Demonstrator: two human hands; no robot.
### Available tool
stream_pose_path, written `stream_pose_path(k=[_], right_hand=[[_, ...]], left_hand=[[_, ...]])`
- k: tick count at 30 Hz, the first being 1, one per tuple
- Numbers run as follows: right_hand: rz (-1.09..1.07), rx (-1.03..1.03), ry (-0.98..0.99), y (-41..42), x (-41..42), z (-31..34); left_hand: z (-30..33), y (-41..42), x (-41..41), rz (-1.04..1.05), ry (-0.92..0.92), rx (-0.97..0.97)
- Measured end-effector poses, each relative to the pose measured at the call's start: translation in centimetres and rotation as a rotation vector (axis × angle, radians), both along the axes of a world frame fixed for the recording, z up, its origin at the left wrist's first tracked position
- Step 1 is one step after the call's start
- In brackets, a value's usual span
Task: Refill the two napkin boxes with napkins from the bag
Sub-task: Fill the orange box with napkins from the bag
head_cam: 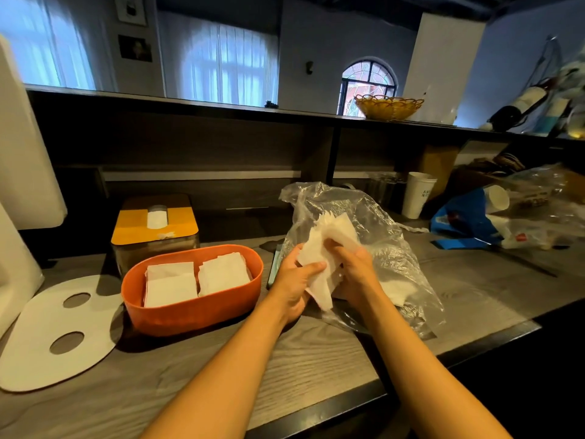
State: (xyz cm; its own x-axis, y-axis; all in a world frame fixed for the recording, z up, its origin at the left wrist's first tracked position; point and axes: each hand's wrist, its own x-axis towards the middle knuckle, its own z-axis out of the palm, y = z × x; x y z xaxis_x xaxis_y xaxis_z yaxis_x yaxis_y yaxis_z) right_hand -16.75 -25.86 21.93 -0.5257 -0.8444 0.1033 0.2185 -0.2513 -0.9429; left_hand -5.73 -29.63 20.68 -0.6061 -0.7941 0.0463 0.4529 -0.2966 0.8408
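An open orange napkin box (177, 315) sits on the counter with two stacks of white napkins (196, 278) inside. Behind it stands a second box with a yellow lid (133, 224) and a slot showing a napkin. A clear plastic bag (395, 248) lies to the right with more napkins in it. My left hand (296, 280) and my right hand (356, 270) both grip a bunch of white napkins (329, 239) just in front of the bag's mouth, above the counter.
A white lid with two oval holes (60, 334) lies at the left on the wooden counter (316, 359). A dark phone (274, 267) rests between box and bag. Paper cups (416, 198), a blue packet (465, 220) and crumpled plastic fill the right. A shelf edge runs above.
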Motion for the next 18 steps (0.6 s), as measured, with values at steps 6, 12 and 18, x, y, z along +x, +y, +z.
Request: stream_pose_path(k=[6,12,18], right_hand=[[-0.173,-0.136,-0.06,-0.3,-0.7,0.2],[-0.179,-0.186,-0.096,-0.2,-1.2,0.1],[-0.225,-0.277,-0.365,0.4,-2.1,0.5]], left_hand=[[-0.1,0.4,-0.1,-0.132,-0.087,0.017],[-0.2,0.3,-0.1,-0.167,-0.162,0.019],[0.2,-0.1,0.4,-0.054,-0.154,0.122]])
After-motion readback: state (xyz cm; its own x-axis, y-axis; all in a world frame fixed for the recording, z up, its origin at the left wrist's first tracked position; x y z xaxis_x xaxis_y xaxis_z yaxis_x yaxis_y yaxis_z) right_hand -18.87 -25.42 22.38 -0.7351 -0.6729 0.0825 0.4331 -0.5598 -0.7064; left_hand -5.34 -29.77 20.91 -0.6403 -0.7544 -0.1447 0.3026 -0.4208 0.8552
